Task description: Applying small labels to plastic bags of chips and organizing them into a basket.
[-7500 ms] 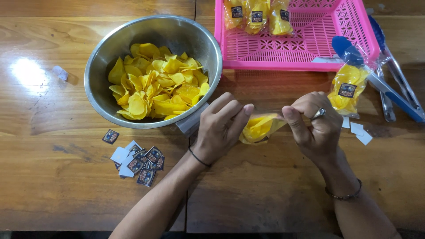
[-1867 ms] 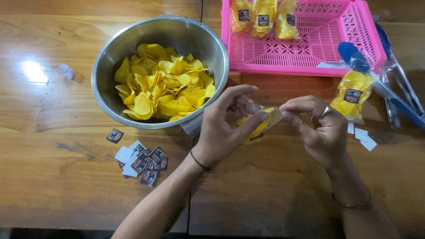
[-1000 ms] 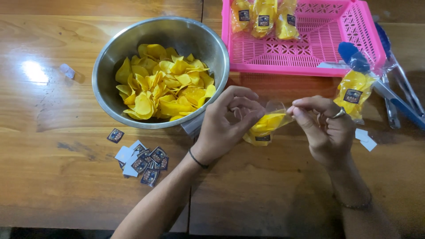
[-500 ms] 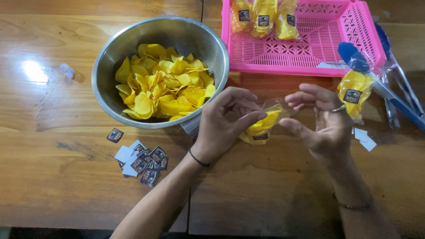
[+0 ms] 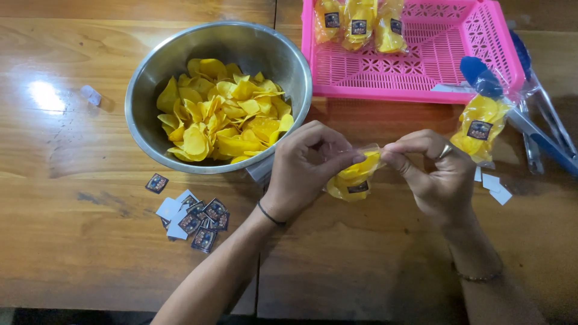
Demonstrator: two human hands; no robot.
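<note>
Both hands pinch the chip packet (image 5: 355, 177) between them: left hand (image 5: 304, 168) nearer its body, right hand (image 5: 436, 174) apparently on its neck.

Both hands meet over a wooden table (image 5: 72, 253). The left hand (image 5: 304, 171) and the right hand (image 5: 436, 174) pinch the top of a small clear bag (image 5: 352, 177) of yellow chips between them. Behind the left hand stands a steel bowl (image 5: 180, 54) of chips. A pink basket (image 5: 421, 66) holds three filled bags (image 5: 359, 21). Another filled bag (image 5: 478, 126) lies just right of the right hand, by blue tongs (image 5: 542, 129). Small labels (image 5: 195, 219) lie scattered near the left wrist.
</note>
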